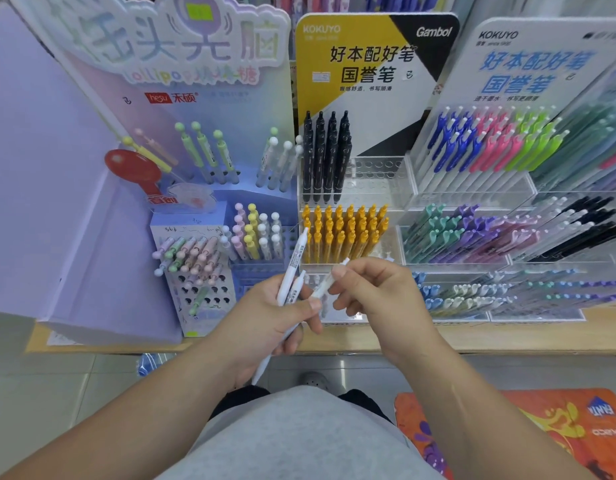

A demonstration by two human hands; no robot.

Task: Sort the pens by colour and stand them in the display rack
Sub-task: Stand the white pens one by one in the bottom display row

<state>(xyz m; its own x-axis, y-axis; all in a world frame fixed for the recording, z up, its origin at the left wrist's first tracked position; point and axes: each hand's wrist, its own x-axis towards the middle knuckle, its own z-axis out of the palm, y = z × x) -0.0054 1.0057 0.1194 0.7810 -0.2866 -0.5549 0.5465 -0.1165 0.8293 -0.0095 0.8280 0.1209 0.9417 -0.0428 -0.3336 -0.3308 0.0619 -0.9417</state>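
Left hand (265,320) grips two white pens (292,268) in curled fingers, both tilted up and to the right, with the longer one's tip sticking out below the palm. Right hand (379,296) pinches a third white pen (322,287) between thumb and fingertips; its lower end is at the left thumb, touching or just beside the other two, can't tell which. All three are held in the air over the front edge of the wooden surface (472,336), just in front of the clear acrylic rack (379,178). The rack's upper tier has four black pens (325,157) upright at its left side, with open holes to their right. The tier below is packed with orange-yellow pens (344,233) in about three rows, too dense to count. On the left is a lavender lollipop-pen display (181,98) with three green ball-top pens (202,147) on its upper tier and more pastel pens lower down, count unclear. On the right, a tiered KOKUYO rack (472,188) holds blue, pink, green, teal, purple and black pens grouped by colour, too blurred to count. One orange mat (507,427) lies on the floor at lower right.
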